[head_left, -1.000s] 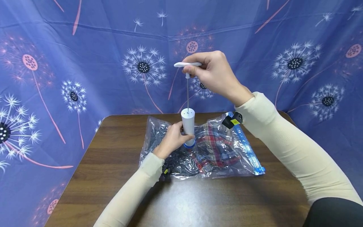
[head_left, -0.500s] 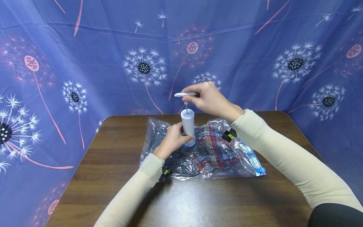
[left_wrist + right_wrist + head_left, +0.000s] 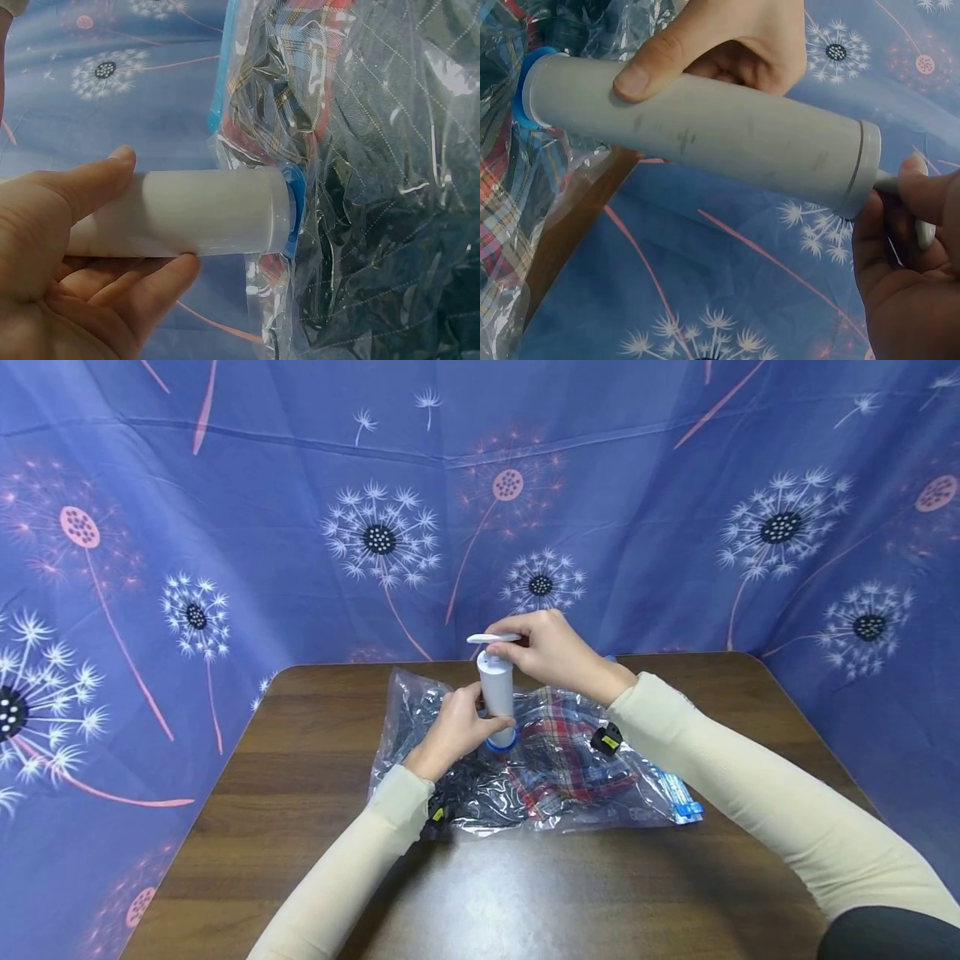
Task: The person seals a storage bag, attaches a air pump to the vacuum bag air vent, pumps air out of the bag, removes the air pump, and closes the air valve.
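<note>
A white hand pump [image 3: 497,691] stands upright on a clear vacuum storage bag [image 3: 408,710]. Its lower end meets the round blue valve [image 3: 298,202], seen best in the left wrist view. My left hand [image 3: 459,722] grips the lower part of the pump's barrel, thumb on one side and fingers on the other. With my right hand [image 3: 551,649] I hold the white T-handle [image 3: 480,637], which sits close above the barrel's top; only a short bit of rod shows in the right wrist view. Inside the bag lie red-and-blue plaid cloth [image 3: 566,735] and dark quilted fabric [image 3: 397,217].
The bag lies wrinkled on a brown wooden table [image 3: 300,793], its blue zip edge [image 3: 684,802] on the right, partly behind the right sleeve. A blue dandelion-print curtain [image 3: 262,527] hangs behind and beside the table.
My right hand has moved down with the handle, and the long exposed rod has gone into the barrel. The left hand and the bag look unmoved.
</note>
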The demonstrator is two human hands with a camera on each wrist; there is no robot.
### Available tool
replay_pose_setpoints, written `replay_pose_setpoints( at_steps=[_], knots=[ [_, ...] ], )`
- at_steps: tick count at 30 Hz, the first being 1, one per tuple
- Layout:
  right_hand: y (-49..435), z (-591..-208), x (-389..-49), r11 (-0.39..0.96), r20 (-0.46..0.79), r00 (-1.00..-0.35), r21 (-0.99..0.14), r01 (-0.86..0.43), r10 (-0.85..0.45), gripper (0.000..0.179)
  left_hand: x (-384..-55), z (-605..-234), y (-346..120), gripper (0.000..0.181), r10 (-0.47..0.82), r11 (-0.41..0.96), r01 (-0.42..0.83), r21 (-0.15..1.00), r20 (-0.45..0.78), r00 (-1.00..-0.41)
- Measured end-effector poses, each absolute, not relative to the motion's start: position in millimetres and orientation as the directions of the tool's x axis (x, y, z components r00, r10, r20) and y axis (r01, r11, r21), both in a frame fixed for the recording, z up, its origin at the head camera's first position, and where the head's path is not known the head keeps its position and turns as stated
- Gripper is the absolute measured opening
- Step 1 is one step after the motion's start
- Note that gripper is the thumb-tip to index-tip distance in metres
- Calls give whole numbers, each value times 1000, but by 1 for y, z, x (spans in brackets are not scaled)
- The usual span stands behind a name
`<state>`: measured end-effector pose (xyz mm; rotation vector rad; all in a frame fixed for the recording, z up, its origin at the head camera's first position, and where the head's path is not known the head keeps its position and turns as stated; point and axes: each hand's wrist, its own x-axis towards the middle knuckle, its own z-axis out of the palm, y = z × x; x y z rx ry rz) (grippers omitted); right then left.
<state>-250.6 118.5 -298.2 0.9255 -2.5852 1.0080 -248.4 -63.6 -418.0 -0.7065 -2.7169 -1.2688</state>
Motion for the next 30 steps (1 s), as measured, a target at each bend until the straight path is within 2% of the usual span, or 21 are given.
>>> replay_pose_setpoints(
  at_steps=[10,21,30],
  knots=[
    [119,-295,-247,571,398,-788,-545,-615,-469,24,-248,-417,-62,53,381,548,437,713,252,-890],
    [120,-279,-247,550,417,-750,-512,-660,-513,17,-247,-414,-56,52,379,547,435,715,251,-891],
    [118,-238,-236,535,493,-738,-509,-675,-462,16,-242,-416,-55,52,366,549,429,718,255,-895]
  ],
)
